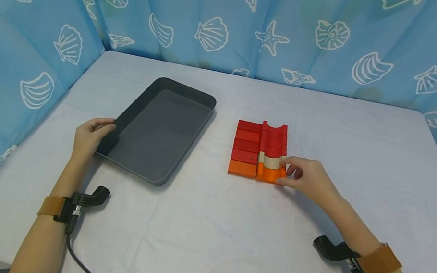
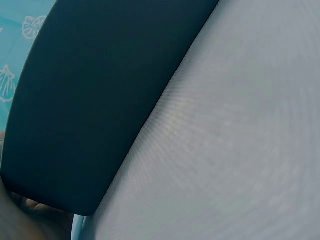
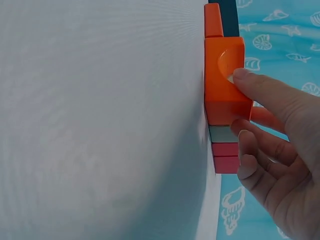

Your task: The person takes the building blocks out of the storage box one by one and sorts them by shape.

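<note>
Grey cloth covers the table, where the right hand (image 1: 308, 176) pinches the orange block (image 1: 270, 173) at its fingertips, nearest end of a row running away. Left hand (image 1: 90, 136) seems to grip the tray (image 1: 191, 92) corner beside it

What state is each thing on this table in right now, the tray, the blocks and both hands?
Dark tray: upright on the table, nothing inside.
Left hand: grips the tray's near left rim.
Right hand: pinches the orange arch block.
Orange arch block: on the table, at the near end of the block group.
Red blocks: lying flat in a row, untouched.
Cream block: behind the orange arch.
</note>
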### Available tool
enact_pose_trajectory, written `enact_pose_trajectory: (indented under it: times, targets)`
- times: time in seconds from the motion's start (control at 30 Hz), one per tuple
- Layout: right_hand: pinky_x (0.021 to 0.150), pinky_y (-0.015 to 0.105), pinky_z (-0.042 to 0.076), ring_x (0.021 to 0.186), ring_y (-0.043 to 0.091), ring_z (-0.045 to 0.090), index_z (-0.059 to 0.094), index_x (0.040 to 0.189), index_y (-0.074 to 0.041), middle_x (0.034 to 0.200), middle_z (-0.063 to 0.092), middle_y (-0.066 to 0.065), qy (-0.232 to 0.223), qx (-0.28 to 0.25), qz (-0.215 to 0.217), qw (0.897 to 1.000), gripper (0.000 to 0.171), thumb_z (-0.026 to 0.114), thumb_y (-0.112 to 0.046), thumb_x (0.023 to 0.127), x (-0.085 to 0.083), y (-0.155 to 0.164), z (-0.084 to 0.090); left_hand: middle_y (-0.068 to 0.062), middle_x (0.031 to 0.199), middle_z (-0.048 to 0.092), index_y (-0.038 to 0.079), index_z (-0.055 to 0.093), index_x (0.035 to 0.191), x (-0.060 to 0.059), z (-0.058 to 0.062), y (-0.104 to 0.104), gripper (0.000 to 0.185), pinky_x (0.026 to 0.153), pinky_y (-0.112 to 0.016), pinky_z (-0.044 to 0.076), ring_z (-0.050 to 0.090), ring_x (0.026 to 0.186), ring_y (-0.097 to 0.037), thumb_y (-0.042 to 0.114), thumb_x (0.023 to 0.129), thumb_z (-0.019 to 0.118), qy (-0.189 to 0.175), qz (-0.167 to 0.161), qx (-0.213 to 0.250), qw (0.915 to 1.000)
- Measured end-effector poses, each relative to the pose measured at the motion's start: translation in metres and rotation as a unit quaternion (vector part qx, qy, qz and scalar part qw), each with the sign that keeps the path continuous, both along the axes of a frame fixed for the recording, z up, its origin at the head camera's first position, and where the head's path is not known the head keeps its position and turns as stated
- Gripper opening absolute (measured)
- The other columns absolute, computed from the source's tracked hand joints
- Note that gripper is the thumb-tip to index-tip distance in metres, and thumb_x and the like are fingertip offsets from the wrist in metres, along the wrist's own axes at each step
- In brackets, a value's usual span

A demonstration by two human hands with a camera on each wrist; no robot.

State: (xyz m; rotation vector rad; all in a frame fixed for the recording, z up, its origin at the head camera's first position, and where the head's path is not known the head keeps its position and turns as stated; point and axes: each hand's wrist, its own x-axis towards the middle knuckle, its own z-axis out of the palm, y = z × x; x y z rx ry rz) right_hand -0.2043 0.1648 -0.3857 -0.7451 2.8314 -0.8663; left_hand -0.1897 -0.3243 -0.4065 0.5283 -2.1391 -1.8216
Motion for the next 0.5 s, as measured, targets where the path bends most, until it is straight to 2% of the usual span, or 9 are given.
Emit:
enact_pose_trajectory:
  times: [0.2,0.3,0.33,0.4,0.43,0.5]
  targets:
    - [0.051,0.026,0.043,0.062,0.016,0.048,0.060,0.105,-0.006,0.072,0.055,-0.001,0.004,0.027,-0.002,1.000,0.042,0.076,-0.021,0.070,-0.001,-0.005,0.000,0.012,0.080,0.061,0.017,0.066,0.085,-0.001,-0.001,0.000,0.007,0.091,-0.029,0.032,0.052,0.091,-0.008,0.011,0.080,0.065,0.004,0.002,0.014,0.9999]
    - [0.050,0.026,0.042,0.062,0.016,0.047,0.059,0.108,-0.006,0.073,0.054,0.000,0.005,0.046,-0.009,0.999,0.046,0.077,-0.024,0.070,0.000,-0.006,0.002,0.009,0.083,0.061,0.012,0.066,0.090,-0.002,-0.002,-0.001,0.009,0.087,-0.027,0.033,0.051,0.091,-0.009,0.014,0.081,0.065,0.003,-0.009,0.007,0.9999]
    - [0.051,0.026,0.042,0.063,0.016,0.047,0.059,0.109,-0.006,0.074,0.054,0.000,0.007,0.049,-0.010,0.999,0.046,0.076,-0.024,0.070,0.000,-0.007,0.003,0.007,0.087,0.061,0.009,0.066,0.094,-0.002,-0.002,-0.001,0.014,0.086,-0.027,0.034,0.051,0.092,-0.010,0.015,0.081,0.065,0.005,-0.014,-0.010,0.9998]
    - [0.052,0.026,0.042,0.065,0.016,0.048,0.059,0.109,-0.006,0.076,0.055,0.001,0.012,0.050,-0.013,0.999,0.045,0.074,-0.026,0.072,-0.001,-0.007,0.005,-0.001,0.097,0.062,0.004,0.062,0.104,-0.002,-0.001,-0.001,0.024,0.085,-0.027,0.038,0.054,0.095,-0.013,0.014,0.082,0.064,0.020,-0.026,-0.076,0.9966]
    - [0.053,0.027,0.043,0.066,0.017,0.048,0.058,0.109,-0.006,0.077,0.056,0.002,0.016,0.048,-0.016,0.999,0.044,0.073,-0.027,0.074,-0.002,-0.007,0.007,-0.005,0.102,0.062,0.002,0.059,0.109,-0.002,0.000,-0.001,0.029,0.085,-0.027,0.039,0.055,0.098,-0.016,0.014,0.082,0.064,0.033,-0.027,-0.114,0.9926]
    - [0.057,0.030,0.044,0.071,0.019,0.050,0.058,0.110,-0.005,0.082,0.057,0.004,0.031,0.041,-0.023,0.998,0.041,0.070,-0.027,0.077,-0.005,-0.006,0.010,-0.014,0.112,0.058,-0.001,0.054,0.117,-0.004,0.005,0.003,0.038,0.086,-0.032,0.041,0.054,0.103,-0.026,0.010,0.081,0.063,0.068,-0.030,-0.203,0.9764]
